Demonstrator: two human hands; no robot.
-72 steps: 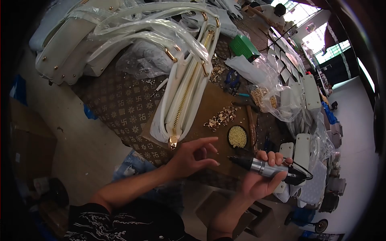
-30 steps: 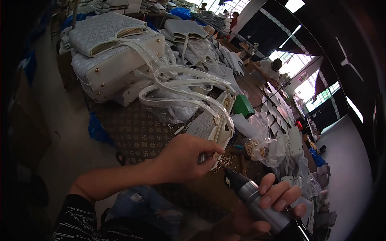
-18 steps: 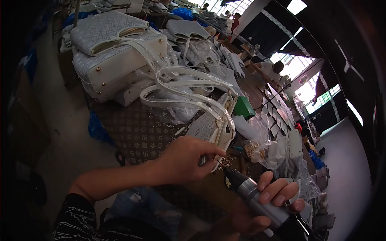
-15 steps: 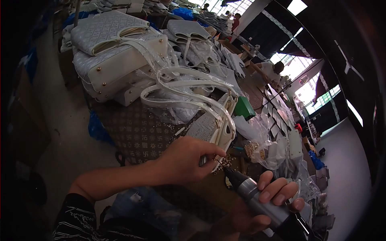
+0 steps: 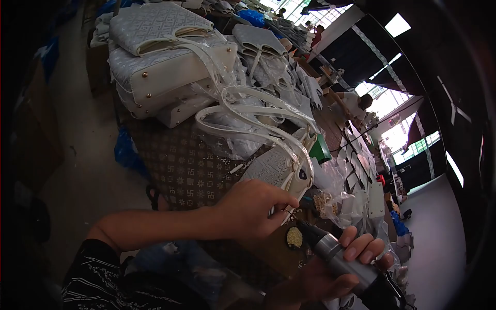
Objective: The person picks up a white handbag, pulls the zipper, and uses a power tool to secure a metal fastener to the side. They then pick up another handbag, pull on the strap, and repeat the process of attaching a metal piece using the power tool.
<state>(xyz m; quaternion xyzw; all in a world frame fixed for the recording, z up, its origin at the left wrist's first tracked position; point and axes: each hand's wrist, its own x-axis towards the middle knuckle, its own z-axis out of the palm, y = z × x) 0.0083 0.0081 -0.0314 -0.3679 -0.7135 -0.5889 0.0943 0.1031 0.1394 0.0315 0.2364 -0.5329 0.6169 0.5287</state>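
My left hand (image 5: 253,209) is closed over the near end of a white handbag (image 5: 302,178), thumb and forefinger pinched at its edge. Whether a small part sits between those fingertips is hidden. In my right hand (image 5: 356,258) is a grey electric screwdriver (image 5: 333,250) with a black tapered nose, its tip pointing up and left, close to my left fingertips. The bag's long white straps (image 5: 248,111) loop away from it over the table. Just below the screwdriver's tip lies a round, yellowish, grainy patch (image 5: 294,237).
Wrapped pale handbags (image 5: 170,77) are stacked at the back left of the patterned table (image 5: 178,170). A green box (image 5: 320,149) and a clear bag of small gold-coloured parts (image 5: 325,204) stand beyond my hands. Another person (image 5: 356,105) sits farther back, beside rows of flat pieces.
My view has shifted, so the table and bags appear farther right and lower. Both hands keep their grips, the screwdriver's tip staying by my left fingertips. The yellowish patch shows more fully.
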